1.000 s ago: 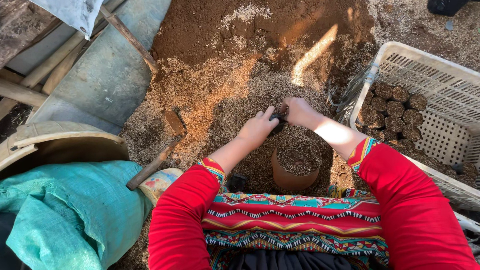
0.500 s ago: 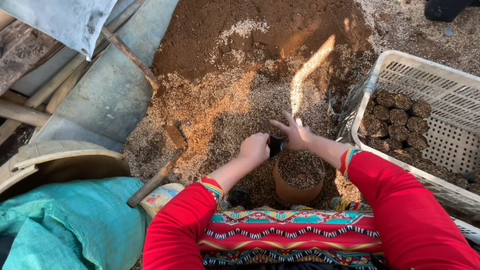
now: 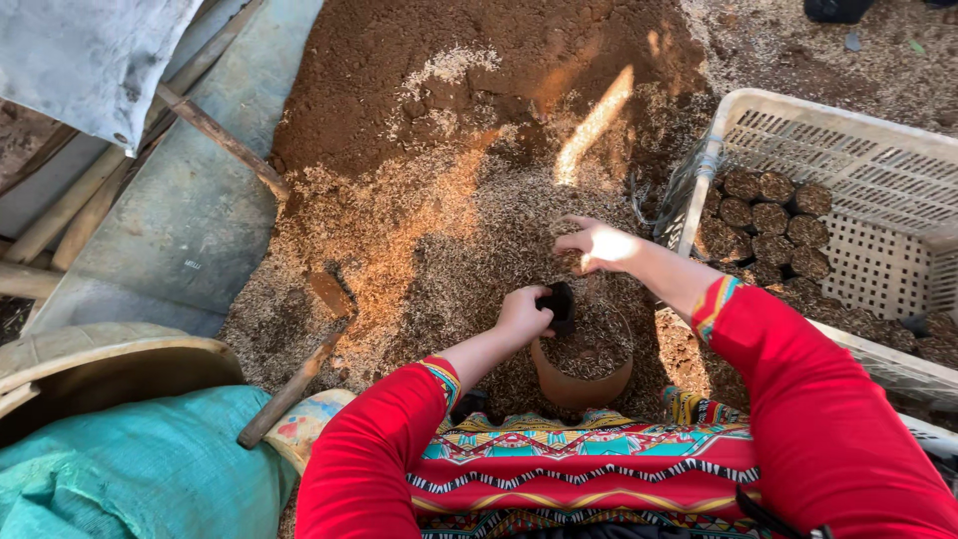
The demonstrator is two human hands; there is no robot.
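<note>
Small black seedling pot (image 3: 561,302) sits gripped in the left hand (image 3: 523,315), above the brown bowl (image 3: 584,371). The right hand (image 3: 596,246) has lifted away, fingers loosely spread, empty, over the husk mix (image 3: 469,250).

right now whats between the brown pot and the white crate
In the head view, only loose husk-and-soil mix lies between the brown pot and the white crate; the right hand's forearm crosses above it.

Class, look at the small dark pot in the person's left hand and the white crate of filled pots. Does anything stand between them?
Yes. The right hand and its forearm reach across between the small dark pot, held in the left hand, and the white crate. The crate's near wall also rises there.
</note>
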